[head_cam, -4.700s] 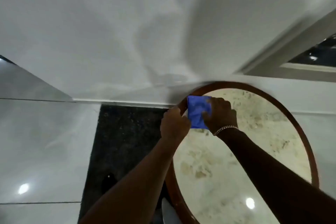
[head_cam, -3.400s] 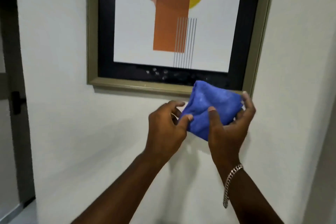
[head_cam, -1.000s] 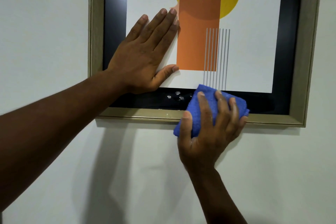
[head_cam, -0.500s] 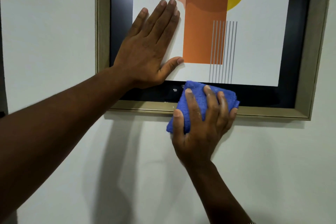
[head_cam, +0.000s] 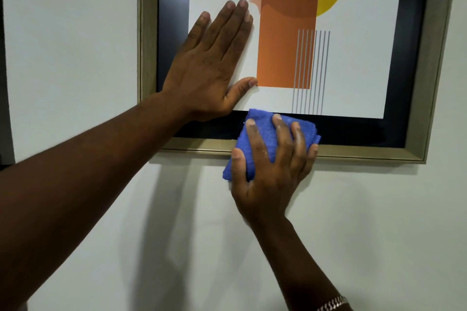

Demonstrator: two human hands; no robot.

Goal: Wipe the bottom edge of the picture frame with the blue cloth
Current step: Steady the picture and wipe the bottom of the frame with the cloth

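A picture frame [head_cam: 366, 154] with a dull gold moulding and black inner border hangs on the white wall. Its print shows a yellow circle, an orange rectangle and grey lines. My left hand [head_cam: 209, 65] lies flat and spread on the glass at the print's lower left. A folded blue cloth [head_cam: 262, 131] covers the middle of the frame's bottom edge. My right hand [head_cam: 273, 166] presses on the cloth with fingers spread over it, and the cloth's lower part overlaps the wall below the frame.
The white wall [head_cam: 379, 235] fills the view below and beside the frame. A dark vertical strip [head_cam: 3, 83] runs along the far left edge. A metal bracelet [head_cam: 332, 303] sits on my right wrist.
My right hand and the cloth have slid a little to the left along the bottom edge over the last second. My left hand has stayed flat on the glass.
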